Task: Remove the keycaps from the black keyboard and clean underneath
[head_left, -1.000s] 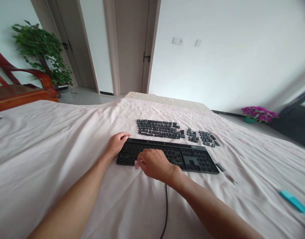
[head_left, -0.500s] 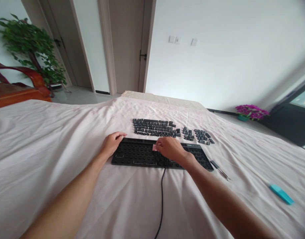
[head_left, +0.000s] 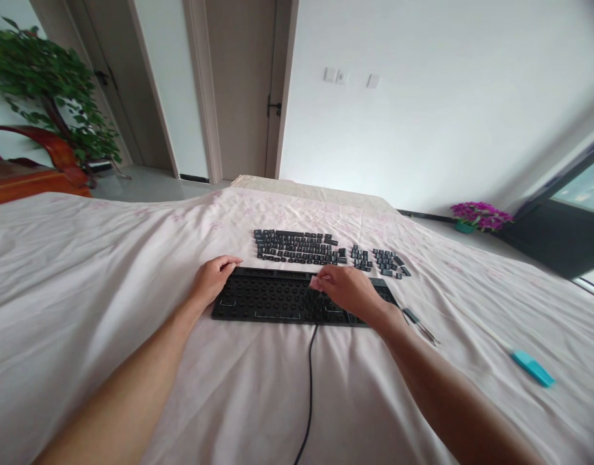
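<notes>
the keyboard (head_left: 277,300), on the sheet (head_left: 107,258), was found stripped, its keys (head_left: 297,247) laid in rows just beyond it and none refitted; the left hand (head_left: 210,281) was rested, fingers together, on its left corner, and a pink cloth (head_left: 316,282) was pinched in the right hand (head_left: 348,290) at its top edge.

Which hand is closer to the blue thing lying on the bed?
Right. The right hand, pinching a small pink bit, rests on the keyboard's right half, with the blue thing farther off to its right. The left hand sits at the keyboard's left end, farther away.
</notes>
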### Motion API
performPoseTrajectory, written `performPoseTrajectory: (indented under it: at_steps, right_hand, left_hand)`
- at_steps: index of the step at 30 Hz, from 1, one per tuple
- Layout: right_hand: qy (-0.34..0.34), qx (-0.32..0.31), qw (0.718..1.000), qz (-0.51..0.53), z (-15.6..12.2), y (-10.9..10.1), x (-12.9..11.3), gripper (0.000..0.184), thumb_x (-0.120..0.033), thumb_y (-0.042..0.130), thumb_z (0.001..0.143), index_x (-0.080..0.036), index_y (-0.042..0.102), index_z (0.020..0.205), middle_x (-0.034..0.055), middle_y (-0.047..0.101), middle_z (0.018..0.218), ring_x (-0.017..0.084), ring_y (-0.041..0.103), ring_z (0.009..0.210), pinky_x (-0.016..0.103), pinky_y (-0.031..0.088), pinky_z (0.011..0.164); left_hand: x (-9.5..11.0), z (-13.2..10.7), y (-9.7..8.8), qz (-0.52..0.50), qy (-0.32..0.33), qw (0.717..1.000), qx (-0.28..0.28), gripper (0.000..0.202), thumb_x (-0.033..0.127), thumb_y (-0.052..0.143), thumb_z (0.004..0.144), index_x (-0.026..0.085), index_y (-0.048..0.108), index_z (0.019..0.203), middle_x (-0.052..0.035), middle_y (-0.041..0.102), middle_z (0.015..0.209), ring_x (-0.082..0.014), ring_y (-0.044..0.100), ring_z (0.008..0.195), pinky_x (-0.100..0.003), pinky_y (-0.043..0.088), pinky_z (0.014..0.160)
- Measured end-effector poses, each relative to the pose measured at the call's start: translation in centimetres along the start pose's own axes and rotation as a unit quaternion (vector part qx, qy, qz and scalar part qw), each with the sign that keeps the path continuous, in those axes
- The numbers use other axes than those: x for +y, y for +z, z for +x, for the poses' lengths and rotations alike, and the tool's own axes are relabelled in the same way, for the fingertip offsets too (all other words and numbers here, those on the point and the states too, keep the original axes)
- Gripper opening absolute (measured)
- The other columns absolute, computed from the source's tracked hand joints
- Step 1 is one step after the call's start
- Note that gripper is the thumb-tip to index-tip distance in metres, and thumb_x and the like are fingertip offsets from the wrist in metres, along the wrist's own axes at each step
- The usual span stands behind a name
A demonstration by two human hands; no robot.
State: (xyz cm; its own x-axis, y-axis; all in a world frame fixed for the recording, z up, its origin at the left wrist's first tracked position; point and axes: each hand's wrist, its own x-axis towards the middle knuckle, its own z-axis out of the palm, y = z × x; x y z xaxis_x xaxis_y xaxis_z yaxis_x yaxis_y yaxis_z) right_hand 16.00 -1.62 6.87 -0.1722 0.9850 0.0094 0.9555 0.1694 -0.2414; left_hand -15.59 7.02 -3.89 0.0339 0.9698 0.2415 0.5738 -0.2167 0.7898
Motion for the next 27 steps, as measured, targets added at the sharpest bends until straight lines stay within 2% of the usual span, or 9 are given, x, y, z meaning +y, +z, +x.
performPoseTrajectory:
  at_steps: [2, 4, 11, 13, 16, 18, 23, 25, 27]
  right_hand:
    - [0.016, 0.034, 0.999, -0.038, 0.6, 0.7, 0.4, 0.029, -0.040, 0.048, 0.092, -0.023, 0.072, 0.093, 0.0057, 0.073, 0.095, 0.020, 0.066, 0.086, 0.026, 0.037, 0.065]
    - [0.014, 0.023, 0.999, -0.047, 0.3, 1.3, 0.5, 0.027, -0.036, 0.048, 0.092, -0.023, 0.072, 0.092, 0.0058, 0.073, 0.096, 0.021, 0.066, 0.087, 0.026, 0.037, 0.066]
    - [-0.036, -0.134, 0.990, 0.009, -2.5, -0.6, 0.9, 0.019, -0.041, 0.066, 0.078, -0.025, 0.075, 0.076, 0.0018, 0.073, 0.076, 0.019, 0.067, 0.074, 0.023, 0.036, 0.057]
    - [-0.013, -0.096, 0.995, 0.025, -2.3, -1.0, 1.4, 0.020, -0.042, 0.064, 0.080, -0.026, 0.075, 0.078, 0.0012, 0.073, 0.078, 0.018, 0.067, 0.075, 0.023, 0.037, 0.058]
    - [0.026, 0.015, 0.999, 0.018, -1.6, -0.5, 2.1, 0.024, -0.040, 0.054, 0.087, -0.025, 0.074, 0.085, 0.0023, 0.074, 0.084, 0.019, 0.067, 0.080, 0.024, 0.039, 0.063]
    - [0.035, 0.040, 0.998, 0.018, -1.6, 0.1, 2.4, 0.026, -0.038, 0.052, 0.089, -0.024, 0.074, 0.085, 0.0036, 0.074, 0.084, 0.020, 0.067, 0.080, 0.025, 0.039, 0.063]
    - [-0.010, -0.089, 0.976, 0.197, -3.2, 1.0, 3.8, 0.027, -0.046, 0.062, 0.081, -0.022, 0.073, 0.080, 0.0041, 0.074, 0.078, 0.020, 0.068, 0.074, 0.025, 0.045, 0.063]
    - [0.006, -0.028, 0.968, 0.250, -3.6, 1.2, 5.0, 0.034, -0.051, 0.058, 0.083, -0.022, 0.074, 0.088, 0.0044, 0.074, 0.083, 0.021, 0.068, 0.079, 0.027, 0.048, 0.068]
    - [0.073, 0.116, 0.967, 0.214, -3.8, 1.5, 6.6, 0.040, -0.056, 0.052, 0.086, -0.024, 0.073, 0.096, 0.0052, 0.074, 0.087, 0.022, 0.066, 0.085, 0.031, 0.048, 0.075]
  left_hand:
    - [0.0, 0.0, 0.0, 0.003, -0.002, 1.000, -0.001, 0.035, 0.034, 0.047, 0.084, 0.023, 0.073, 0.105, -0.0015, 0.075, 0.104, -0.0202, 0.067, 0.098, -0.028, 0.049, 0.087]
    - [-0.1, 0.0, 0.0, 0.004, -0.002, 1.000, -0.001, 0.036, 0.034, 0.047, 0.084, 0.024, 0.072, 0.107, -0.0010, 0.075, 0.104, -0.0200, 0.067, 0.098, -0.028, 0.048, 0.088]
    - [0.1, -0.1, 0.0, 0.011, -0.002, 1.000, -0.001, 0.036, 0.035, 0.047, 0.084, 0.024, 0.072, 0.107, -0.0019, 0.074, 0.106, -0.0206, 0.066, 0.101, -0.028, 0.047, 0.090]
    - [0.2, -0.1, -0.1, 0.013, -0.005, 1.000, -0.004, 0.035, 0.035, 0.047, 0.084, 0.024, 0.072, 0.106, -0.0020, 0.074, 0.106, -0.0206, 0.066, 0.101, -0.028, 0.047, 0.089]
    - [0.6, -0.3, -0.1, 0.025, -0.009, 1.000, -0.006, 0.035, 0.036, 0.046, 0.085, 0.023, 0.072, 0.105, -0.0021, 0.074, 0.107, -0.0205, 0.066, 0.100, -0.028, 0.047, 0.087]
    - [0.9, -0.5, -0.2, 0.048, -0.006, 0.999, 0.002, 0.036, 0.038, 0.044, 0.087, 0.024, 0.071, 0.106, -0.0020, 0.073, 0.109, -0.0201, 0.065, 0.100, -0.027, 0.047, 0.087]
    - [2.2, -0.9, -0.4, 0.232, -0.007, 0.973, 0.016, 0.044, 0.047, 0.034, 0.092, 0.024, 0.070, 0.096, -0.0063, 0.071, 0.109, -0.0220, 0.065, 0.097, -0.027, 0.046, 0.079]
    - [2.8, -1.0, -0.5, 0.313, -0.029, 0.949, 0.006, 0.047, 0.048, 0.030, 0.093, 0.022, 0.069, 0.093, -0.0095, 0.071, 0.107, -0.0242, 0.066, 0.093, -0.029, 0.045, 0.073]
    - [3.3, -1.0, -0.6, 0.359, -0.053, 0.932, -0.012, 0.048, 0.047, 0.027, 0.094, 0.021, 0.068, 0.094, -0.0113, 0.071, 0.106, -0.0255, 0.067, 0.090, -0.030, 0.045, 0.070]
